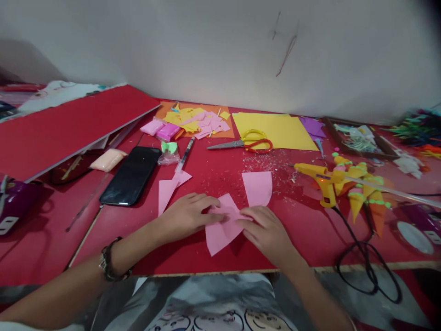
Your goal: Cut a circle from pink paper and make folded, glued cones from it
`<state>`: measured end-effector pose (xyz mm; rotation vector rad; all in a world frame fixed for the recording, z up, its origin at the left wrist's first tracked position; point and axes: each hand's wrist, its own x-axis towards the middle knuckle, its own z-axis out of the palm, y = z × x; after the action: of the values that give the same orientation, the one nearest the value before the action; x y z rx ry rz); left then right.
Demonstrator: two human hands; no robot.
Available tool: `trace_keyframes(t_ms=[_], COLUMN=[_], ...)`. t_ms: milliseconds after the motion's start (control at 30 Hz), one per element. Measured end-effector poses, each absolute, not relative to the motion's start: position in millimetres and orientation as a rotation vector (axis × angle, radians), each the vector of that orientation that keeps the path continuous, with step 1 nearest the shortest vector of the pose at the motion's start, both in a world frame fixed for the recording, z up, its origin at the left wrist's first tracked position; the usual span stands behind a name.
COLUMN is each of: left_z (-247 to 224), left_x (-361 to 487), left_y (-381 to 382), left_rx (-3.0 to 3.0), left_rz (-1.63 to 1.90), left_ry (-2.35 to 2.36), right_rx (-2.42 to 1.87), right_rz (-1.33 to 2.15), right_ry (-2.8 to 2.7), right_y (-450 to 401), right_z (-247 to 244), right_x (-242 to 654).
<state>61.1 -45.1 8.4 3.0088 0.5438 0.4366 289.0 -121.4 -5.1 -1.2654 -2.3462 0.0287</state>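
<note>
A pink piece of paper (218,238) with a curved edge is between my hands, just above or on the red tabletop near its front edge. My left hand (188,215) pinches its left side between thumb and fingers. On the opposite side, my right hand (267,232) has its fingers closed on the paper, partly covering it. Another pink quarter-round cutout (257,187) lies just beyond my right hand. Beside my left hand rest pink paper pieces (167,193), with a pen (186,154) behind them.
A black phone (131,176) lies at left. Scissors (241,143) rest by yellow sheets (285,131). At right, a yellow glue gun (320,179) with a black cord sits by small decorated cones (358,197). Paper scraps (203,122) and a tray (358,140) stand at the back.
</note>
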Motion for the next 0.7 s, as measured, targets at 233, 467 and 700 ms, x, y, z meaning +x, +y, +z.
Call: trace_keyframes(t_ms=[233,467,700], left_z=[7,-1,-3], left_x=[63,66,69], left_y=[-70,-77,-77], left_rx=[3.078,2.960,2.769], left_rz=[0.260,0.219,0.432], left_ry=[0.452,0.581,0.818], right_rx=[-1.228,-1.349,-1.454], right_rz=[0.182,0.471,0.588], right_ry=[-2.321,-2.102,-1.994], right_y=[-128,-135,-132], right_z=[-19,-14,-10], right_x=[290,300,300])
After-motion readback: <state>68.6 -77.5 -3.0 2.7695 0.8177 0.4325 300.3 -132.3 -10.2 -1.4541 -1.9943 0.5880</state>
